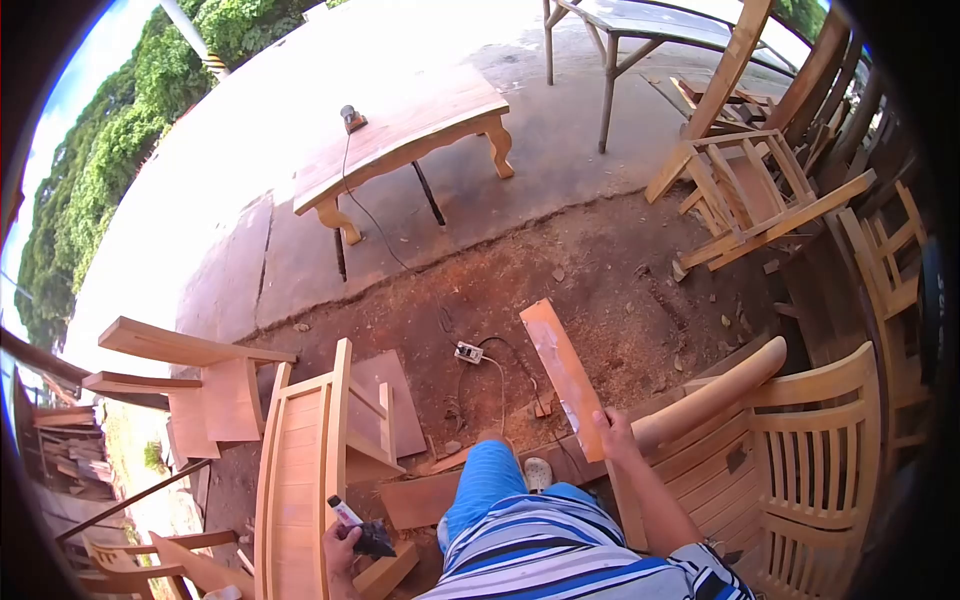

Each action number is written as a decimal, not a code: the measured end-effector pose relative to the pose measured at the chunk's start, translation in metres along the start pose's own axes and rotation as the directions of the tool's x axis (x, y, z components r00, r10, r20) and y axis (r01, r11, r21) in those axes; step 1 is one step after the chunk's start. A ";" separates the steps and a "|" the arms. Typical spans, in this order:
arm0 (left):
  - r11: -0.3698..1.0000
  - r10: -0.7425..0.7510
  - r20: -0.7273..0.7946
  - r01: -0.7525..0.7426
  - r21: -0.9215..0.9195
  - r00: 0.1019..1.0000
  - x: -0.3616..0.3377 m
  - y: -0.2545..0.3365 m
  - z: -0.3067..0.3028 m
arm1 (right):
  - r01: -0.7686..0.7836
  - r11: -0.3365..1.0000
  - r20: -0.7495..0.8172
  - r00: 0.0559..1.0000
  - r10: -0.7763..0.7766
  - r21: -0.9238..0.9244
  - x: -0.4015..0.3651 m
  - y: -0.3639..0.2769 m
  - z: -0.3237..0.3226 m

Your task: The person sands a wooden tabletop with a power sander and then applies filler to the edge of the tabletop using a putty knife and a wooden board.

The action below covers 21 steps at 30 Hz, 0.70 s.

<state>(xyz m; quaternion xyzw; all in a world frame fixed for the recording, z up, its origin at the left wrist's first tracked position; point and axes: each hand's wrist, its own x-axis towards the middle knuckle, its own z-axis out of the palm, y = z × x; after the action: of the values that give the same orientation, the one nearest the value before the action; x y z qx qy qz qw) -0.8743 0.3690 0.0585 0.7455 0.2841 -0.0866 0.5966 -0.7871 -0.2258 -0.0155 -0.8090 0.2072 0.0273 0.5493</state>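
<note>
My right hand (617,440) grips the lower end of a flat wooden board (563,375), which slants up and away and has pale, patchy marks on its face. My left hand (342,548) is closed around a small labelled tube (344,512) with a dark end. A crumpled dark piece, perhaps plastic (376,540), sticks out beside the same hand; its kind is not clear. Just left of that hand is a wooden panelled frame (297,470). Near my right forearm lies a slatted wooden bench (700,490) with a rounded armrest (715,395).
A wooden table (420,120) with curved legs carries a corded power tool (352,119). Its cord runs to a socket box (468,352) on the dirt floor. Chair parts (200,385) stand at left, a wooden frame (750,185) at right, and another table (660,22) behind.
</note>
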 end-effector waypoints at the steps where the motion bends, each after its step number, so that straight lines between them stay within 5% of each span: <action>1: 1.000 -0.019 0.041 0.020 -0.014 0.999 0.025 0.024 0.018 | -0.011 0.999 -0.023 1.000 0.012 0.049 0.013 -0.003 -0.001; 6: 0.986 -0.107 0.151 0.124 -0.109 0.983 0.162 0.057 0.115 | -0.088 0.979 -0.063 0.993 0.101 0.183 0.095 0.004 0.004; 11: 0.947 -0.117 0.153 0.156 -0.280 0.981 0.327 0.098 0.201 | -0.104 0.968 -0.097 0.987 0.129 0.228 0.269 -0.049 0.006; 15: 0.918 -0.129 0.063 0.143 -0.371 0.990 0.505 0.186 0.293 | -0.068 0.974 -0.179 0.978 0.108 0.217 0.441 -0.088 0.018; 17: 0.962 -0.143 0.276 0.199 -0.186 0.951 0.576 0.259 0.331 | -0.062 0.986 -0.206 0.974 0.093 0.152 0.497 -0.140 0.007; 21: 1.000 0.013 0.443 -0.020 0.011 0.896 0.710 0.415 0.421 | -0.070 0.956 -0.135 0.984 0.113 0.284 0.604 -0.197 0.009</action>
<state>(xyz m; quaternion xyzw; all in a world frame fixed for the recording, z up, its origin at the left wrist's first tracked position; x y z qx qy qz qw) 0.0174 0.1487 -0.0397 0.7134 0.1339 -0.2511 0.6404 -0.1622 -0.3409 -0.0101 -0.7130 0.2870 -0.0374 0.6386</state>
